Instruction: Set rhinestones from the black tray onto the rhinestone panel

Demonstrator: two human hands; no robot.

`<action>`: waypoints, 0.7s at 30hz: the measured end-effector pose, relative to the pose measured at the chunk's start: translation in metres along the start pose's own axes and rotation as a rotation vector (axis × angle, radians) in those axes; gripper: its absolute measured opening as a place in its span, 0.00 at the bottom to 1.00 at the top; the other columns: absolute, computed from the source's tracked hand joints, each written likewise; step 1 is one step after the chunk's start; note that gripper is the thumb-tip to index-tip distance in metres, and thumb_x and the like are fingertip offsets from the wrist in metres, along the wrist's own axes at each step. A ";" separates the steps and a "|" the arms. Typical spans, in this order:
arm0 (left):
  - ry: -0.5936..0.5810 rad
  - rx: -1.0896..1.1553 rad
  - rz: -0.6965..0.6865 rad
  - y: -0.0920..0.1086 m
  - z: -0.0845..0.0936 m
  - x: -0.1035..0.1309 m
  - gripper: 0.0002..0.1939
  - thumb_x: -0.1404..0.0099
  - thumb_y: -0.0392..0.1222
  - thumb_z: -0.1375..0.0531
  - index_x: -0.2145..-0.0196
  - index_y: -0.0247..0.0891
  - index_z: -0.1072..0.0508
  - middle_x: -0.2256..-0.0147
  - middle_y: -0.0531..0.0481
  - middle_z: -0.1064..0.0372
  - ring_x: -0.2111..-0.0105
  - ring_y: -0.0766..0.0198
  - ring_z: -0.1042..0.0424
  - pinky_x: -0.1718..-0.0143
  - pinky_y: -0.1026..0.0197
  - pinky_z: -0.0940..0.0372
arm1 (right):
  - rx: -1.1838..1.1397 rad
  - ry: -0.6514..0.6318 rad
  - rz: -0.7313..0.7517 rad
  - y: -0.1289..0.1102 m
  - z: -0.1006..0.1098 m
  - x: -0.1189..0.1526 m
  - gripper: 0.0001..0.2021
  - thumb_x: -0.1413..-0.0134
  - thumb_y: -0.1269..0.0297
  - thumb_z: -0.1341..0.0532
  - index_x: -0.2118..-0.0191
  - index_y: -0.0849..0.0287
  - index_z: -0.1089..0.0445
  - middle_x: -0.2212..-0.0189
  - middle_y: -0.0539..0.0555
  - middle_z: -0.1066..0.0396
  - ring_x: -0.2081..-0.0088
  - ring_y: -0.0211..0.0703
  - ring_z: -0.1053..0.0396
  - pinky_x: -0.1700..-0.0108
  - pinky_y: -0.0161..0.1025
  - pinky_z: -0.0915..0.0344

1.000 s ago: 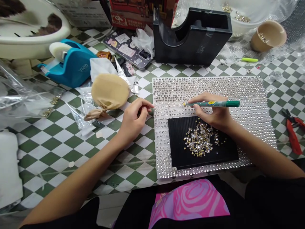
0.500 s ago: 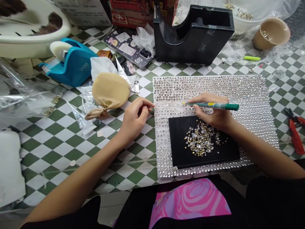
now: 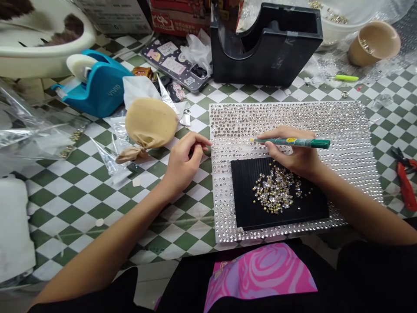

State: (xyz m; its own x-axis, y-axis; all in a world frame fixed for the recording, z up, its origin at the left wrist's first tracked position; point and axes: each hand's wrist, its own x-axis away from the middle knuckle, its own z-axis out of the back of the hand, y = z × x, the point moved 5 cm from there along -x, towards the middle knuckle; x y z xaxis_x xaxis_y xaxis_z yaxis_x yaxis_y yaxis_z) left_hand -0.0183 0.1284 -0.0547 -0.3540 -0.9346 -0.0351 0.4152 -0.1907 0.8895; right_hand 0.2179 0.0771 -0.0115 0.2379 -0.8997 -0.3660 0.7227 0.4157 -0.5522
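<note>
My right hand grips a slim green pen with a dark green end cap. Its pale yellowish tip points left, at a sparser band of rows on a white sheet covered in clear rhinestones. Whether the tip touches the sheet or carries a stone is too small to tell. Under that hand, a black ridged tray lies on the sheet, with a heap of loose gold-backed rhinestones on it. My left hand rests on the table with fingers curled in, its index fingertip at the sheet's left edge.
Left of the sheet are a beige tied pouch, a blue tape dispenser and plastic bags. Behind it stand a phone and a black dispenser. A tan cup and red-handled pliers are at the right.
The pen and my right hand have shifted very slightly right in the picture, though much of the scene shifts a little too. My left hand looks unchanged.
</note>
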 end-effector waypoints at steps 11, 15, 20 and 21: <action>-0.008 0.004 0.004 0.001 0.000 0.000 0.10 0.36 0.34 0.50 0.67 0.40 0.30 0.68 0.52 0.32 0.69 0.68 0.30 0.67 0.64 0.33 | -0.274 0.133 -0.035 0.001 0.012 0.007 0.06 0.49 0.68 0.41 0.71 0.54 0.26 0.76 0.51 0.26 0.77 0.38 0.31 0.74 0.40 0.33; -0.007 0.002 -0.004 0.001 0.000 0.000 0.10 0.35 0.34 0.50 0.67 0.40 0.29 0.68 0.52 0.31 0.68 0.68 0.30 0.67 0.64 0.33 | -0.273 0.113 -0.021 -0.003 0.016 0.007 0.08 0.56 0.65 0.42 0.82 0.54 0.34 0.87 0.49 0.38 0.86 0.34 0.44 0.85 0.38 0.47; -0.004 0.002 -0.006 0.000 0.000 0.001 0.11 0.35 0.32 0.50 0.67 0.40 0.29 0.68 0.52 0.31 0.68 0.68 0.29 0.68 0.63 0.34 | -0.213 0.130 0.065 -0.010 0.020 0.004 0.08 0.58 0.70 0.44 0.83 0.54 0.36 0.88 0.48 0.40 0.86 0.33 0.45 0.85 0.37 0.49; -0.003 0.005 -0.006 0.000 0.000 0.001 0.11 0.35 0.32 0.50 0.67 0.40 0.29 0.68 0.52 0.31 0.68 0.68 0.29 0.68 0.63 0.34 | -0.203 0.136 0.076 -0.010 0.020 0.004 0.08 0.58 0.71 0.44 0.83 0.54 0.36 0.88 0.48 0.40 0.86 0.32 0.45 0.85 0.37 0.49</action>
State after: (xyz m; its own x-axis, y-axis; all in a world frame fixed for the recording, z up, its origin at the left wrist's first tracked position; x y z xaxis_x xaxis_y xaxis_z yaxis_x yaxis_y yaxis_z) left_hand -0.0187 0.1279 -0.0546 -0.3593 -0.9324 -0.0393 0.4090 -0.1952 0.8914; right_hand 0.2246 0.0662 0.0080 0.1868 -0.8443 -0.5023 0.5577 0.5120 -0.6533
